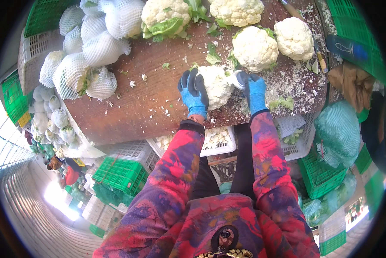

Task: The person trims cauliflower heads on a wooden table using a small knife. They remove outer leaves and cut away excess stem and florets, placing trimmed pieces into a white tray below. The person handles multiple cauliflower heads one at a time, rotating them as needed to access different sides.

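Note:
A trimmed white cauliflower head point(214, 87) rests on the brown wooden tabletop point(141, 109) in front of me. My left hand point(193, 88), in a blue and dark grey work glove, grips its left side. On the opposite side, my right hand point(253, 88), gloved alike, holds a small white object point(239, 80) against the cauliflower; its exact kind is hard to tell. Just beyond my right hand lies another bare cauliflower head point(255, 48), with a further one point(294, 38) to its right. Two more with green leaves, including a leafy cauliflower point(165, 17), sit at the far edge.
Cauliflowers in white foam nets point(97, 48) are piled at left. A yellow-handled tool point(322, 61) and a wooden handle point(292, 10) lie at right. White crates, one with cauliflower pieces point(217, 137), stand below the table. A stuffed green mesh bag point(338, 132) is at right.

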Demonstrator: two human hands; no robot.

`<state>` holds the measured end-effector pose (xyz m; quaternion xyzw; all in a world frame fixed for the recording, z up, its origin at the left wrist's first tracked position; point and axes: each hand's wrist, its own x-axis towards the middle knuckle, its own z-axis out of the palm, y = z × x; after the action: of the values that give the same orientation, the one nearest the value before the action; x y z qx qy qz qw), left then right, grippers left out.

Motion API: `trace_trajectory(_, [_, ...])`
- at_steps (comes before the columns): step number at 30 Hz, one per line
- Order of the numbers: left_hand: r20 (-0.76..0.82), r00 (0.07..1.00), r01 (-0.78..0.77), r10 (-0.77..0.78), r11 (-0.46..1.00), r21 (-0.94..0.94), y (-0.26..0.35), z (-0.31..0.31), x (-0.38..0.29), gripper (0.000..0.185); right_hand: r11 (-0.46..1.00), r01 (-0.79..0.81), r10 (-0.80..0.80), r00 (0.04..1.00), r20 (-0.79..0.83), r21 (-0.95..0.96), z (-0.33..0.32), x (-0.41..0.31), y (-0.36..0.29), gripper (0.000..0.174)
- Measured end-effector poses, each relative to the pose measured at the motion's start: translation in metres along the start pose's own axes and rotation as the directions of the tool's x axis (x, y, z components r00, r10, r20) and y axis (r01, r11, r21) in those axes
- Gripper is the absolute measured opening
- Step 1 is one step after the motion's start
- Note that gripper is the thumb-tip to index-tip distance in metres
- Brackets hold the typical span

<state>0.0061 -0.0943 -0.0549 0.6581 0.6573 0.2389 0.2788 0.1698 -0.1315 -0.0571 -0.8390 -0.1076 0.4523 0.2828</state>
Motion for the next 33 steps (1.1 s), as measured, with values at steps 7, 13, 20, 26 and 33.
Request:
trace_trajectory(7, [0.027,1.0,-0.004,0.004,1.0,-0.011,-0.005,-0.001,-0.001,0.029,0.994,-0.052,0.055,0.998,-0.022,0.099,0.0,0.013,0.031,0.025])
trace_trajectory(13, [0.051,0.998,-0.034,0.034,0.999,-0.013,-0.006,-0.003,0.002,0.029,0.846,-0.333,0.441,0.876,-0.195,0.417,-0.03,0.0,0.091,0.026])
trace_trajectory(20, [0.227,0.949,0.111,-0.221,0.903,0.414,0.035,-0.014,0.002,0.08,0.936,-0.105,0.113,0.994,-0.006,0.336,0.008,-0.022,0.092,0.029])
trace_trajectory(26, [0.297,0.955,-0.026,-0.021,0.988,0.154,0.015,-0.032,-0.003,0.074,0.831,-0.255,0.188,0.965,0.183,0.494,0.009,-0.024,0.062,0.043])
trace_trajectory(33, [0.236,0.947,-0.239,0.216,0.968,0.071,-0.027,-0.045,-0.032,0.077,0.98,-0.014,-0.031,0.974,0.223,0.201,0.026,-0.003,0.039,0.029])
